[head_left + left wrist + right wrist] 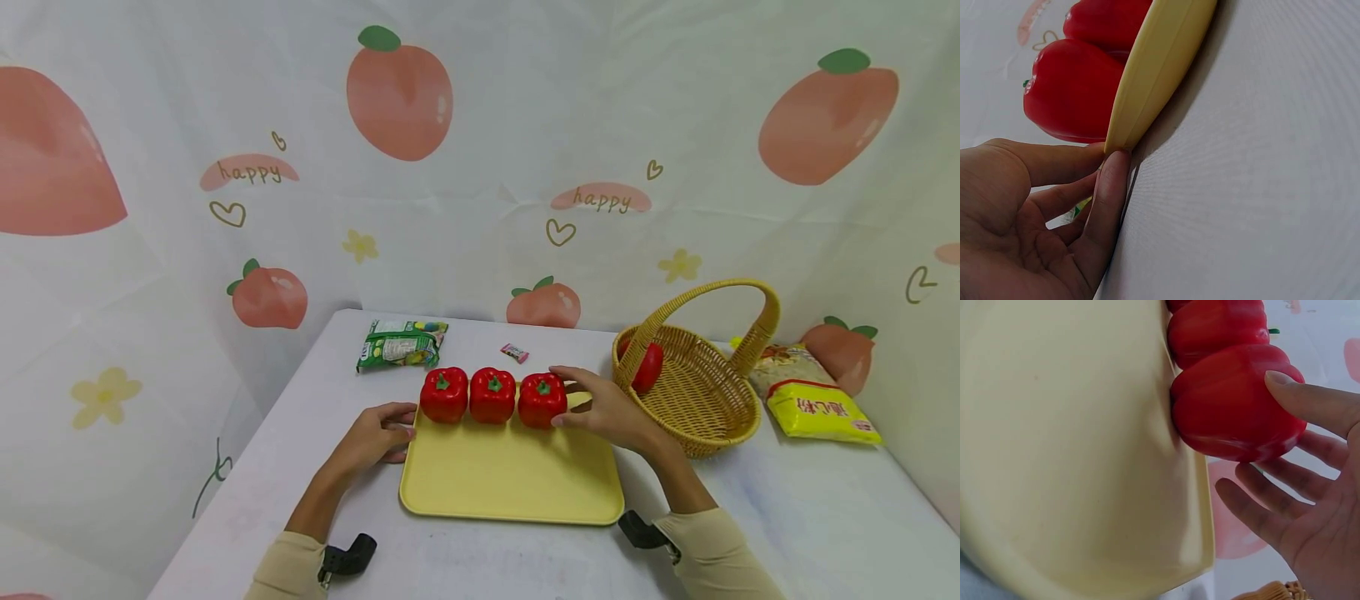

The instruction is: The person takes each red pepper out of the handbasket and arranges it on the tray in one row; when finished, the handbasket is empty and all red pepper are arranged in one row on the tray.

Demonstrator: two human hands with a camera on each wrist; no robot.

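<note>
Plain beige fabric forms the left sleeve (288,567) and right sleeve (716,557), both stopping short of the bare left hand (372,437) and right hand (613,408), with a curved black left wrist camera (354,555) and matching right wrist camera (641,531).

Red peppers (492,402), mid-frame: glossy, smooth, plastic-looking. Tray (510,479): smooth, plastic-looking, soft sheen. Basket (697,400), right: woven, ribbed, wicker-like. Green packet (402,347): crinkled, shiny film. Backdrop (465,225): creased, matt, cloth-like.

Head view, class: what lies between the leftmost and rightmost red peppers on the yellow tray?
One more red pepper stands between them, the three forming a row along the far side of the tray; the head view shows this.
</note>
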